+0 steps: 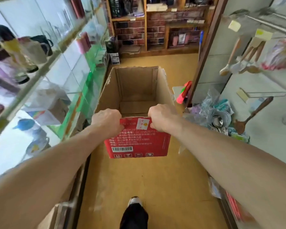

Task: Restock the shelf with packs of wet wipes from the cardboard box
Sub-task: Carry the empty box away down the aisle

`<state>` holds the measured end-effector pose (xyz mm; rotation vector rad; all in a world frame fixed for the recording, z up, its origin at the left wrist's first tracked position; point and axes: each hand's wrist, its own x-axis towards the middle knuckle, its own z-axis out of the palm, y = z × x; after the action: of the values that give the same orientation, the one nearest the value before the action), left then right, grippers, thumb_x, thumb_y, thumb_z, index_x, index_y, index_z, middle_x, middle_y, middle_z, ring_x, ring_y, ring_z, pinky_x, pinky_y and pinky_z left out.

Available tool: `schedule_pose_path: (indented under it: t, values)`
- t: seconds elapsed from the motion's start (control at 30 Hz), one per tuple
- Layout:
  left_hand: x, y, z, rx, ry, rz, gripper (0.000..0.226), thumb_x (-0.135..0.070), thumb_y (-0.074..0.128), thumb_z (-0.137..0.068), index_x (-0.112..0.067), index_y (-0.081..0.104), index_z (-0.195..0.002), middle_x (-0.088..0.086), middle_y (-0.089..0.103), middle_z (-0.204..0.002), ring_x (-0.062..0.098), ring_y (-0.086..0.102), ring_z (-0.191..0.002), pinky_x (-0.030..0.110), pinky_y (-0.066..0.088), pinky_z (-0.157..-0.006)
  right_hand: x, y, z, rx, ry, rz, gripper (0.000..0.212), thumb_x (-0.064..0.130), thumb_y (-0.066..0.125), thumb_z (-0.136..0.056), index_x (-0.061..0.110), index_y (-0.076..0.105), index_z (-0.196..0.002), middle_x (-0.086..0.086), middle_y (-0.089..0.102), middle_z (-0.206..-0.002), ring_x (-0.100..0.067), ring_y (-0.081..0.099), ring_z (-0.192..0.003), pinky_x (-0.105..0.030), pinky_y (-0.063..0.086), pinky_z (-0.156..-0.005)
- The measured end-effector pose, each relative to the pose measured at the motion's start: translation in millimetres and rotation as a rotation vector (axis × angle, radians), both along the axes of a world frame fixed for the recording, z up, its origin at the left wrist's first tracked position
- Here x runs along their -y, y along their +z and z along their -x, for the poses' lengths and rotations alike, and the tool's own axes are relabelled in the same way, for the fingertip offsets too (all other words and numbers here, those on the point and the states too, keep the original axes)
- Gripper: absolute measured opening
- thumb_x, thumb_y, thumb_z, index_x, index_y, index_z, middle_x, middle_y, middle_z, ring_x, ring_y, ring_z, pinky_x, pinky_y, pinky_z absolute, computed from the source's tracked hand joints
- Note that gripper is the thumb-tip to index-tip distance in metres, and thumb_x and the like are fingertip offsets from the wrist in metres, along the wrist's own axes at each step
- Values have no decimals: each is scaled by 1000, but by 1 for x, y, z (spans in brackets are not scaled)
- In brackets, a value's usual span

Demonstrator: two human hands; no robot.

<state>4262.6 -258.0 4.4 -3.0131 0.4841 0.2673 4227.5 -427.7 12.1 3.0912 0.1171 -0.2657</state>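
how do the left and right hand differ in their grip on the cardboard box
The left hand holds the near rim of the cardboard box at its left corner; the right hand holds the right corner. The right hand's thumb lies beside the white sticker; the left hand is clear of it. Both curl over the rim.

A shop aisle: glass shelves of flasks, hanging utensils.

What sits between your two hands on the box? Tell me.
In the head view, only the near rim of the cardboard box runs from the left hand to the right hand, a white sticker just below it.
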Motion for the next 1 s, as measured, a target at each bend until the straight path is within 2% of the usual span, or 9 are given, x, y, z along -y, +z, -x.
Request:
schedule_pose_path:
  t: [0.2,0.3,0.4,0.47,0.63,0.77,0.87,1.0]
  values:
    - [10,6,-159,20,-73,-43,21,-41,57,-89,-23,56,-77,-7,56,-71,15,56,-69,29,40,-59,10,3,-141,32,-59,-40,16,25,62,-90,21,48,-85,3,45,-71,-19,49,-73,-28,38,-61]
    - [20,5,-225,19,-101,-50,25,-40,56,-89,-22,56,-72,-6,57,-67,13,58,-65,28,44,-58,16,2,-197,11,-110,-90,17,31,61,-91,19,50,-88,3,45,-69,-18,51,-73,-29,39,-62]
    - [35,-4,-289,16,-124,-33,27,-42,56,-91,-23,56,-71,-7,60,-68,11,61,-65,29,54,-65,27,-5,-255,4,-149,-116,20,36,61,-91,18,54,-93,2,51,-76,-15,53,-74,-27,45,-66]
    - [46,-11,-331,-11,-142,-20,28,-44,55,-92,-23,54,-74,-8,60,-69,9,61,-66,29,55,-68,38,-12,-296,-18,-175,-118,21,37,61,-91,17,53,-94,2,51,-75,-14,53,-74,-27,46,-67]
    - [79,-29,-438,21,-194,-44,27,-43,52,-93,-23,54,-76,-8,54,-66,7,51,-58,23,35,-49,70,-28,-401,-38,-204,-81,23,37,61,-90,18,49,-88,3,42,-66,-15,51,-73,-28,42,-66]
    - [111,-37,-520,29,-217,-64,24,-42,50,-95,-21,60,-85,-9,52,-67,9,51,-61,24,34,-52,99,-34,-480,-46,-243,-103,26,40,60,-91,17,47,-89,3,42,-66,-15,50,-72,-27,42,-67]
    - [129,-45,-576,8,-207,-52,27,-45,50,-95,-22,56,-81,-9,53,-67,8,50,-57,22,32,-49,114,-39,-535,-73,-267,-109,29,41,60,-90,16,46,-89,3,39,-65,-15,51,-72,-27,43,-68]
    - [149,-54,-644,-10,-242,-63,26,-44,50,-95,-23,53,-81,-9,53,-68,9,51,-60,24,38,-57,130,-46,-599,-97,-316,-128,32,44,60,-88,16,46,-91,2,45,-71,-16,52,-73,-26,44,-70]
